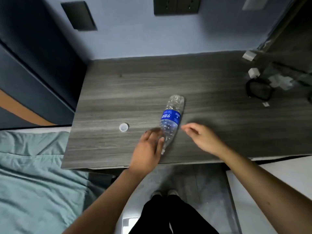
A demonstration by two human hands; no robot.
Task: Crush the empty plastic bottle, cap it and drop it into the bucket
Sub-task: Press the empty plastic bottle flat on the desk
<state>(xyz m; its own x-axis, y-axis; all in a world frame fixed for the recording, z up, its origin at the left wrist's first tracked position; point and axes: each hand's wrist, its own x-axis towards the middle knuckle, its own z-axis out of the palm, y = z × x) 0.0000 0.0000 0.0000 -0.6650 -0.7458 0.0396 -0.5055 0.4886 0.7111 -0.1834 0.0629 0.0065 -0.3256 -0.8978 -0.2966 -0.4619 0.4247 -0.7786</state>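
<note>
A clear plastic bottle with a blue label lies on its side on the grey wooden table, its open neck toward me and its base pointing away. My left hand rests against the neck end, thumb and fingers touching it on the left side. Just right of the bottle's lower part hovers my right hand, fingers loosely curled and holding nothing. The white cap lies alone on the table, left of the bottle. No bucket is in view.
A black cable loop and white adapters lie at the table's right end. A bed with a teal sheet is on the left. My legs and shoes stand on the floor below the table's front edge.
</note>
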